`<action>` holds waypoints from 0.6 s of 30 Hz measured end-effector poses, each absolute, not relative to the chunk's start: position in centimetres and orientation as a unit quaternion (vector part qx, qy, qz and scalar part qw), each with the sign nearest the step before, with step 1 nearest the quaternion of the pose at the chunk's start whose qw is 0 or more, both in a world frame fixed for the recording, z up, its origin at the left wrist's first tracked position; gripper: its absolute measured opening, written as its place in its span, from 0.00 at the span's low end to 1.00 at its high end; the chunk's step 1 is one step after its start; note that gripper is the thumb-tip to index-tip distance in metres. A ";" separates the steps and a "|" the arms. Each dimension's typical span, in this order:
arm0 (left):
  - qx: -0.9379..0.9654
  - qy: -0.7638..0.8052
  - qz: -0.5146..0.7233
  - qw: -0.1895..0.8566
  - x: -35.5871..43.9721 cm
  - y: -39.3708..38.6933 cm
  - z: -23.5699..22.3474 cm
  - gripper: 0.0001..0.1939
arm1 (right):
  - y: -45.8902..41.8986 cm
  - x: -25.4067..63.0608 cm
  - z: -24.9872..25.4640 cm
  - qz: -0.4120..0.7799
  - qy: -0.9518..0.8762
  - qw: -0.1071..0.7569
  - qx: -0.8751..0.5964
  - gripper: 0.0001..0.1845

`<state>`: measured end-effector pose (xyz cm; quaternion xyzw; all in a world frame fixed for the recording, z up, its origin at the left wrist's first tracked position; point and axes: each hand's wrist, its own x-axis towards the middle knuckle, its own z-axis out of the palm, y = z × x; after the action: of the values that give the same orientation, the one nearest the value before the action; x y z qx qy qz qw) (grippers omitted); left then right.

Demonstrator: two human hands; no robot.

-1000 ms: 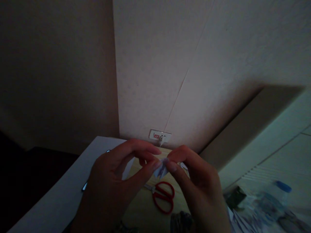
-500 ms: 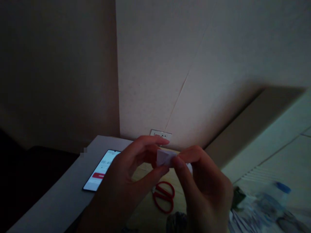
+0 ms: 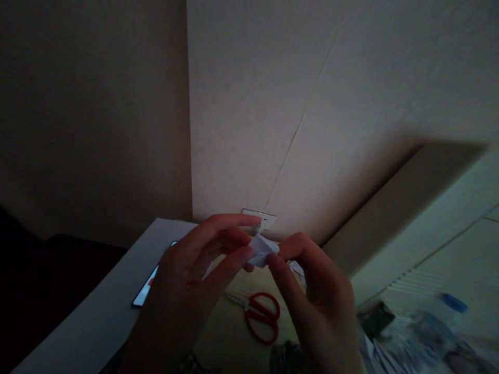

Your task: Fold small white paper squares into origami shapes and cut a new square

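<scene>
- Pinching a small folded white paper [image 3: 262,250] from both sides: at its left edge with left hand [image 3: 183,280], index finger stretched out above; at its right corner with right hand [image 3: 323,291], thumb against bent index finger.
- Holding that folded white paper just below the frame's centre, above a pale wooden tabletop [image 3: 234,332].
- Hovering over red-handled scissors [image 3: 262,316] at lower centre, blades pointing left.
- Partly covering a smartphone [image 3: 143,295] at lower left with left hand, and a wall socket [image 3: 267,221] with its index fingertip.
- Keeping apart from a blue-capped bottle [image 3: 436,326], lower right.
</scene>
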<state>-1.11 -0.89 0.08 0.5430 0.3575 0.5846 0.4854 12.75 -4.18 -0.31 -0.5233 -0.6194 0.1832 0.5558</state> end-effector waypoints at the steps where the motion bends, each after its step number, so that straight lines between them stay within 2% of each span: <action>1: 0.544 0.358 0.592 0.475 -1.1 -0.9 0.1 0.09 | -4.2 12.7 -0.2 0.179 -0.625 0.554 -0.520 0.11; 6: 0.563 0.359 0.613 0.422 -1.1 -0.8 -0.1 0.06 | -4.0 12.6 0.0 0.171 -0.640 0.551 -0.507 0.09; 13: 0.607 0.372 0.601 0.364 -1.0 -0.8 -0.4 0.09 | -3.9 12.9 -0.1 0.174 -0.657 0.525 -0.512 0.11; 18: 0.610 0.366 0.584 0.390 -1.2 -0.7 -0.5 0.10 | -3.9 12.9 -0.2 0.167 -0.637 0.539 -0.525 0.10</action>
<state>-1.15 -0.65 -0.50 0.6102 0.3664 0.5841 0.3902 12.91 -3.91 -0.17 -0.5255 -0.6366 0.1674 0.5391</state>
